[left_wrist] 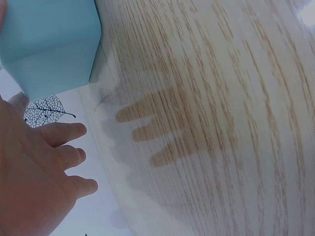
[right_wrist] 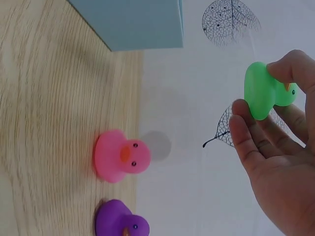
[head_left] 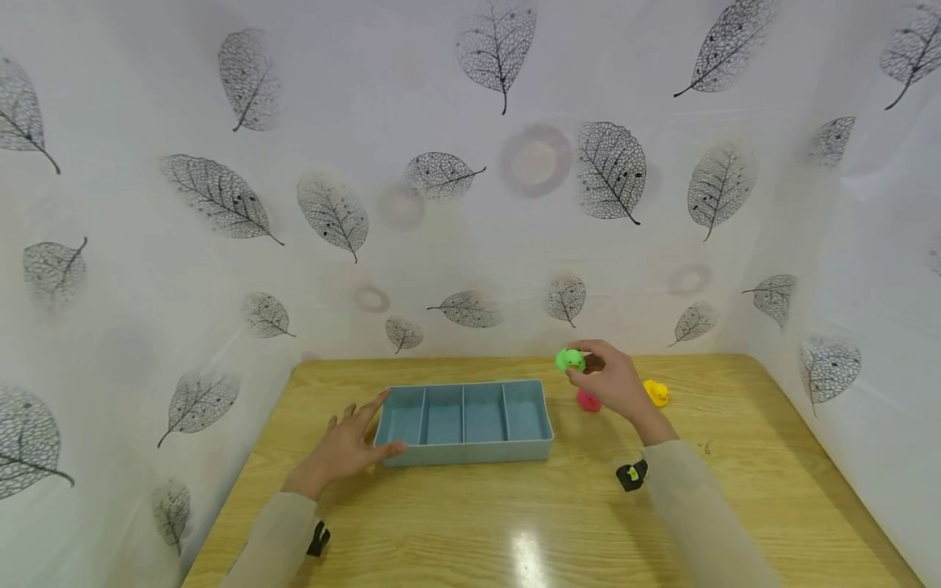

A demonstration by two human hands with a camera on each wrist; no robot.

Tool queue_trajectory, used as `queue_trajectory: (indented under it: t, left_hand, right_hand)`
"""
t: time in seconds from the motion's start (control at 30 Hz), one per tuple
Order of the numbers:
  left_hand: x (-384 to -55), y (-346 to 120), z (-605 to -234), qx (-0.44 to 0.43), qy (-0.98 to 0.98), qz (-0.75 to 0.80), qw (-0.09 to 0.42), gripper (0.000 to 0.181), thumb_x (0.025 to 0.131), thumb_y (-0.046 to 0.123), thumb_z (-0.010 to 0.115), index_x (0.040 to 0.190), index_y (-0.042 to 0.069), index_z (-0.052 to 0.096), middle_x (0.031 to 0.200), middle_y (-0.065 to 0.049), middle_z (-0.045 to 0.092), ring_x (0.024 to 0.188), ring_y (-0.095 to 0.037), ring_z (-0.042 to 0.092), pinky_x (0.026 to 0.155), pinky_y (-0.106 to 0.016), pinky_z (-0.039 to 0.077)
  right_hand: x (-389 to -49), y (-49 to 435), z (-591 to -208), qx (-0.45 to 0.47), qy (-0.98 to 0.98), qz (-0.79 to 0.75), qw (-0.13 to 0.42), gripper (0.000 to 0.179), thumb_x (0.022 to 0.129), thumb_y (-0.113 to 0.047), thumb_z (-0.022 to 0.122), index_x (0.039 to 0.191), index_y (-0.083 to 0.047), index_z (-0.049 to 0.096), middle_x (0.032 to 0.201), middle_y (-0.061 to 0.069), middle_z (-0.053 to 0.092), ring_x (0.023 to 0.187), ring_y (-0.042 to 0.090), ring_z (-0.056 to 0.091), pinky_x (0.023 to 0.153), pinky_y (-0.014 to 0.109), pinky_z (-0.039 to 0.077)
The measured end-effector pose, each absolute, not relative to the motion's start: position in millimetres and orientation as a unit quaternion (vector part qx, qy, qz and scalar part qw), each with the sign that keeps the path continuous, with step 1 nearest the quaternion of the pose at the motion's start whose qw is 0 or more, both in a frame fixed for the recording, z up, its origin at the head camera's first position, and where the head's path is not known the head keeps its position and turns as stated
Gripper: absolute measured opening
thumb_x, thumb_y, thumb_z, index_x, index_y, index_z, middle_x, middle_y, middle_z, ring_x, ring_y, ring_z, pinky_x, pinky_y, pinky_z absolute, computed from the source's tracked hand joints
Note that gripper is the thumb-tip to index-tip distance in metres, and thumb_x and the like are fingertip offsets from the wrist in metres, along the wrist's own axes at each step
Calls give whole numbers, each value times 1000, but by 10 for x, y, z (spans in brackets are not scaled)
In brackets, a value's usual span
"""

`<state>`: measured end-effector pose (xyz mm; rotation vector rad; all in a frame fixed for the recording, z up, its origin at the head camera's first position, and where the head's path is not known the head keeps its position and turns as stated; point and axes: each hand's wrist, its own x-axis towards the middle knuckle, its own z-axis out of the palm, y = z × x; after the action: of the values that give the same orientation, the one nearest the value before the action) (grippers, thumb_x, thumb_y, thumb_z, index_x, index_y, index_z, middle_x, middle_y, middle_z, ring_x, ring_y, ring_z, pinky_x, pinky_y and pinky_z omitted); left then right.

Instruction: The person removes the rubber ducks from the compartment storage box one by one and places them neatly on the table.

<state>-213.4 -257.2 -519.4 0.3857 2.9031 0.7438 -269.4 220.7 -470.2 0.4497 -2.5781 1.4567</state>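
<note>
My right hand (head_left: 613, 380) pinches a green rubber duck (head_left: 570, 360) between thumb and fingertips, raised above the table at the back, right of the tray. In the right wrist view a pink rubber duck (right_wrist: 120, 156) and a purple rubber duck (right_wrist: 120, 219) sit on the table below that hand; the purple one is hidden in the head view. My left hand (head_left: 345, 445) holds the left end of a blue-grey divided tray (head_left: 466, 453), thumb at the front rim and index finger at the back corner. Its other fingers (left_wrist: 69, 157) stretch out free of the tray.
A yellow rubber duck (head_left: 657, 393) sits right of my right wrist. Everything stands on a wood-grain table (head_left: 456, 523). A white leaf-print curtain (head_left: 470, 245) hangs behind the table and along both sides. The tray's compartments stand in a row.
</note>
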Motion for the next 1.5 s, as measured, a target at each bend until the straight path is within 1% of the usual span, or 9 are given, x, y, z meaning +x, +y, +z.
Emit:
queue_trajectory:
  t: [0.17, 0.2, 0.4, 0.47, 0.73, 0.83, 1.07, 1.13, 1.5]
  left_hand:
    - [-2129, -2575, -5190, 125, 960, 244, 62, 105, 92, 69, 67, 171, 24, 15, 170, -18, 36, 153, -64, 20, 118, -85, 8]
    - [-2128, -2575, -5189, 125, 960, 244, 62, 105, 92, 69, 67, 171, 24, 15, 169, -18, 36, 153, -64, 20, 118, -85, 8]
    - [-2119, -2572, -5174, 125, 959, 248, 61, 104, 93, 67, 68, 171, 24, 16, 169, -19, 36, 153, -64, 20, 118, -85, 8]
    - [-2117, -2572, -5170, 124, 959, 248, 62, 104, 93, 67, 68, 171, 24, 16, 170, -18, 36, 153, -64, 20, 118, -85, 8]
    - [-2112, -2581, -5170, 125, 956, 256, 64, 103, 93, 66, 69, 171, 26, 15, 170, -18, 35, 154, -64, 18, 119, -85, 6]
    - [-2110, -2583, -5173, 126, 955, 259, 65, 103, 93, 66, 69, 171, 26, 15, 170, -17, 34, 154, -64, 18, 118, -85, 6]
    - [-2117, -2582, -5185, 126, 956, 255, 65, 104, 93, 67, 68, 171, 25, 15, 170, -18, 35, 154, -64, 19, 118, -85, 6]
    - [-2119, -2582, -5184, 125, 956, 255, 66, 104, 93, 67, 68, 172, 26, 14, 171, -18, 34, 154, -64, 18, 118, -85, 6]
    - [-2126, -2577, -5178, 127, 957, 253, 65, 104, 93, 68, 68, 172, 27, 14, 171, -16, 35, 154, -63, 19, 119, -85, 7]
  right_hand:
    - [-2671, 2314, -4687, 141, -866, 474, 71, 42, 96, -10, 75, 136, -5, 67, 125, 21, 69, 100, 26, 70, 79, 19, 57]
    - [-2669, 2337, -4692, 136, -868, 471, 71, 41, 96, -10, 75, 136, -6, 67, 124, 21, 70, 100, 26, 70, 74, 20, 57]
    - [-2656, 2506, -4712, 122, -880, 451, 80, 42, 97, -13, 74, 137, -4, 65, 122, 21, 71, 98, 20, 69, 74, 22, 56]
    - [-2649, 2566, -4713, 117, -884, 445, 81, 43, 98, -14, 73, 138, -3, 64, 124, 22, 70, 98, 20, 69, 79, 22, 56]
    - [-2632, 2809, -4747, 90, -898, 424, 80, 44, 100, -18, 69, 142, -4, 62, 133, 23, 67, 113, 36, 68, 85, 21, 55]
    - [-2626, 2888, -4758, 87, -900, 418, 87, 44, 101, -19, 69, 142, -4, 63, 135, 23, 66, 115, 38, 68, 85, 19, 54]
    - [-2576, 3076, -4750, 84, -907, 401, 101, 44, 102, -20, 69, 141, -2, 63, 133, 26, 67, 108, 26, 68, 82, 15, 52]
    - [-2562, 3132, -4744, 80, -908, 398, 101, 44, 102, -20, 69, 142, -1, 63, 133, 27, 67, 109, 26, 67, 81, 14, 52]
    - [-2526, 3374, -4795, 53, -915, 395, 67, 49, 104, -22, 66, 145, 2, 58, 138, 35, 60, 116, 50, 63, 73, 24, 55]
